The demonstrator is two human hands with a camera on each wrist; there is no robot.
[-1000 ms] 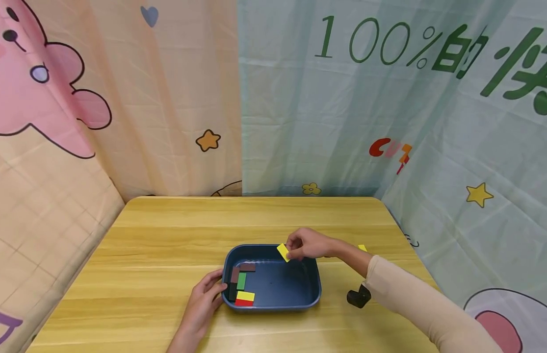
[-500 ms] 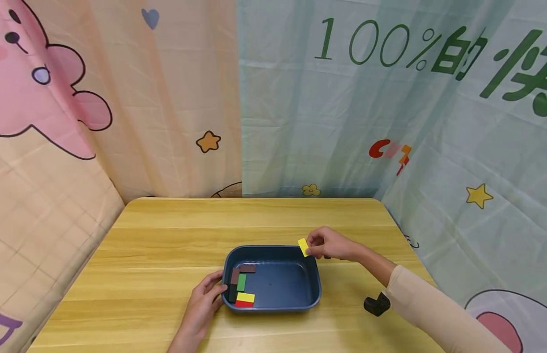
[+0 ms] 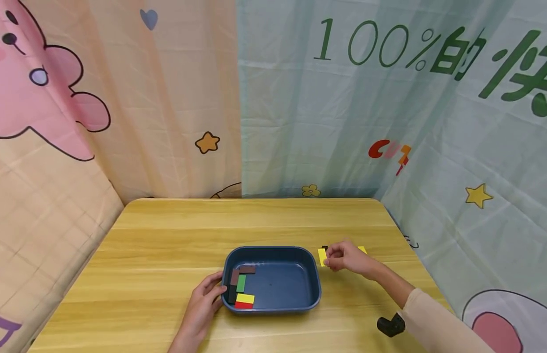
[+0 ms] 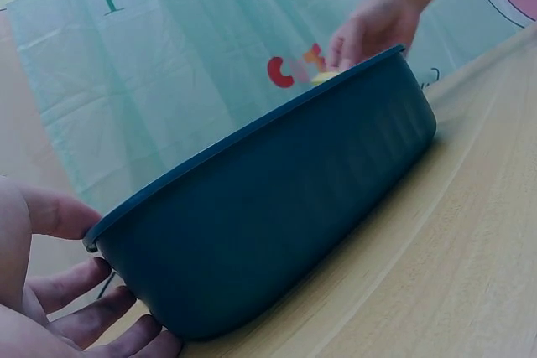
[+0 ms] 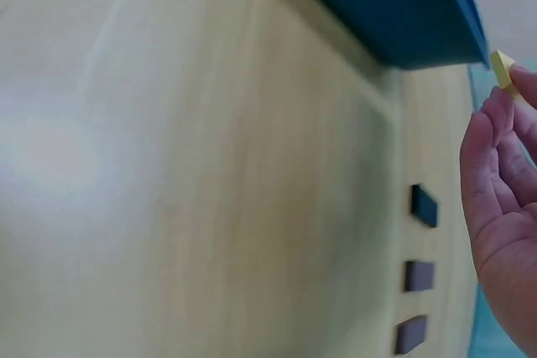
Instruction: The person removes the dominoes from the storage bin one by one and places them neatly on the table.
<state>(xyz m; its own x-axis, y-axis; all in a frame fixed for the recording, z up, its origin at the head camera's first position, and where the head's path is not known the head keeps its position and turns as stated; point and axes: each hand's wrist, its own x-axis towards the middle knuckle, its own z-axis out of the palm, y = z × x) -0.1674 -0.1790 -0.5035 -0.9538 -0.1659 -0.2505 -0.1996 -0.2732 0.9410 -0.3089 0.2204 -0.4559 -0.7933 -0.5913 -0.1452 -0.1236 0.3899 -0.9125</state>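
My left hand [image 3: 201,304] holds a dark blue plastic tub [image 3: 282,289] by its left end, thumb at the rim and fingers against the outer wall [image 4: 277,215]. Just right of the tub, my right hand [image 3: 350,257] pinches a flat yellow block [image 3: 322,257] between thumb and fingertips; the right wrist view shows that yellow block [image 5: 503,70] near the tub's corner. Inside the tub, along its left side, lie two brown blocks [image 3: 247,269], a green block [image 3: 241,283], a black block [image 3: 232,294], a yellow block [image 3: 245,298] and a red block [image 3: 244,305].
On the table right of the tub stand a dark block [image 5: 424,205] and two greyish-brown blocks [image 5: 419,276]. Another yellow block [image 3: 362,249] is partly hidden behind my right hand. A black device [image 3: 391,325] sits at the right wrist. Printed curtains [image 3: 299,98] hang behind the wooden table [image 3: 176,230].
My right hand has moved rightward with the yellow block, from over the tub to beyond its right rim. My left hand and the tub have stayed in place.
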